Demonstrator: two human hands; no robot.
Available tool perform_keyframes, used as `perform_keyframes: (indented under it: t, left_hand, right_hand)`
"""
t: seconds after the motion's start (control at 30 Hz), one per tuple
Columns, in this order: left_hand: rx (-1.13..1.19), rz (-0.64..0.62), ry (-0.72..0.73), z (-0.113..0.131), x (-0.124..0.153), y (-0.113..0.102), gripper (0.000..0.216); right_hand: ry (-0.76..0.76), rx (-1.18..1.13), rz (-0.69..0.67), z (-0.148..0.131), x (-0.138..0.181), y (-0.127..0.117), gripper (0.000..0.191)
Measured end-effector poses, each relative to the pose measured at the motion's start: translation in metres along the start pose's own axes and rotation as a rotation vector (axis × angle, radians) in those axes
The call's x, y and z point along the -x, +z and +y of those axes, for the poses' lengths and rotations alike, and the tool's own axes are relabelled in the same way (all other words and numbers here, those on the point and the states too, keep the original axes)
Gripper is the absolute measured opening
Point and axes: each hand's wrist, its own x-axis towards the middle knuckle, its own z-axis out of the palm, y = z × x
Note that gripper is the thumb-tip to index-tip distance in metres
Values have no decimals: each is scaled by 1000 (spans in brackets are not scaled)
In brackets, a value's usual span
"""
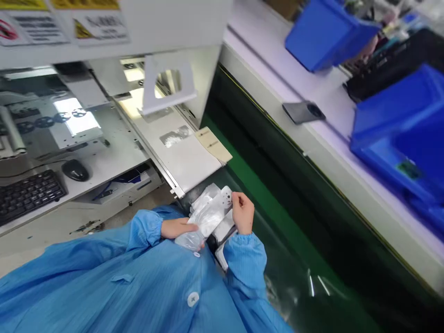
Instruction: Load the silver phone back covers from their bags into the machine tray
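Close to my body, my left hand [178,228] is closed round the lower end of a flat packet in clear, shiny plastic film [210,213]. My right hand [243,212] pinches at the packet's upper right corner, beside a rounded white end [226,196] marked with small dark dots. Whether the fingertips grip the film or the white piece is too small to tell. More white film-wrapped packets [224,226] lie beneath and beside it, partly covered by my hands and sleeves.
Ahead, a conveyor [194,162] leads out of a white machine, bearing a clear film pouch [175,136] and a cream card [213,144]. On the left are a mouse [75,170] and keyboard [29,196]. Blue bins [329,32] and a grey piece [303,112] occupy the right-hand bench.
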Motion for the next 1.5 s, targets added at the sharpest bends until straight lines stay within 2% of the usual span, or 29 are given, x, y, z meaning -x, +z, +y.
perform_keyframes:
  t: [0.13,0.2,0.27,0.37,0.47,0.6,0.73,0.9,1.0,1.07,1.13,1.23,1.3,1.33,1.4,1.43,1.5]
  left_hand:
    - [235,304,180,11,53,-38,49]
    - [329,442,247,15,83,-52,44]
    - [386,532,287,17,109,-66,39]
    - [433,621,284,19,131,-84,39]
    - [447,634,258,24,133,-94,46]
    - [420,580,224,35,123,-96,57]
    - [363,523,176,44,121,-96,59]
    - [361,512,160,48,125,-103,58]
    - [356,482,180,47,125,-107,59]
    - [321,446,186,48,122,-108,58]
    - [257,388,180,50,115,-108,56]
    - [121,256,147,55,100,-104,53]
    - [10,153,122,60,87,-101,51]
    - [-50,105,111,62,81,-98,49]
    - [-195,43,90,68,71,-94,44]
    - [-267,36,73,71,67,-91,40]
    - [-370,51,19,74,61,-88,32]
  right_hand:
    - [-9,51,135,-16,-90,73,41]
    - [5,194,107,-25,-122,107,38]
    - [13,353,51,-36,-140,134,36]
    - [-13,560,46,-47,-137,157,39]
    - [-139,648,111,-50,-112,169,47]
    - [-376,642,-42,-46,-76,192,48]
    - [-383,693,-105,-37,-64,214,47]
    - [-367,683,-121,-30,-66,213,47]
    - [-350,618,-134,-35,-67,208,47]
    - [-341,502,-125,-45,-66,203,47]
    - [-337,293,-140,-61,-61,192,45]
    - [-271,-41,-344,-85,-47,169,37]
    - [-193,-162,-478,-93,-37,151,32]
    - [-158,-191,-503,-93,-33,142,30]
    - [-101,-219,-438,-83,-31,122,29]
    - [-74,-225,-355,-73,-34,110,29]
    - [-18,-221,-97,-47,-45,86,32]
